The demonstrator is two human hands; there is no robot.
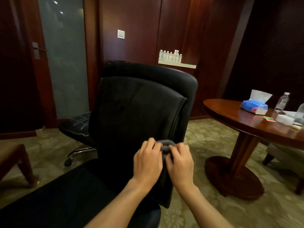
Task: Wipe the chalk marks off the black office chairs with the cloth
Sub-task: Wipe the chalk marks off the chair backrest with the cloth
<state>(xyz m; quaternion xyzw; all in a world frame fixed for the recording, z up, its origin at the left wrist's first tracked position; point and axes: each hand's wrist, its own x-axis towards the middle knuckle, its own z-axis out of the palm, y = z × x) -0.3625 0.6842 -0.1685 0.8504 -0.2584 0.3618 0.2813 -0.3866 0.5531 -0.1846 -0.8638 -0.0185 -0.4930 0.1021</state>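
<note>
A black office chair (139,104) fills the middle of the view, its backrest facing me and its seat (65,195) running to the lower left. A small grey cloth (165,144) is bunched against the lower right part of the backrest. My left hand (147,162) and my right hand (179,162) grip the cloth side by side, fingers curled over it. Most of the cloth is hidden under the fingers. No chalk marks are plain on the dark backrest. A second black chair (75,124) with a stitched seat stands behind, to the left.
A round wooden table (230,116) on a pedestal stands to the right, carrying a tissue pack (254,106), a water bottle (282,101) and small items. A wooden stool (14,158) is at the left. Patterned carpet covers the floor. Dark wood panels and a glass door stand behind.
</note>
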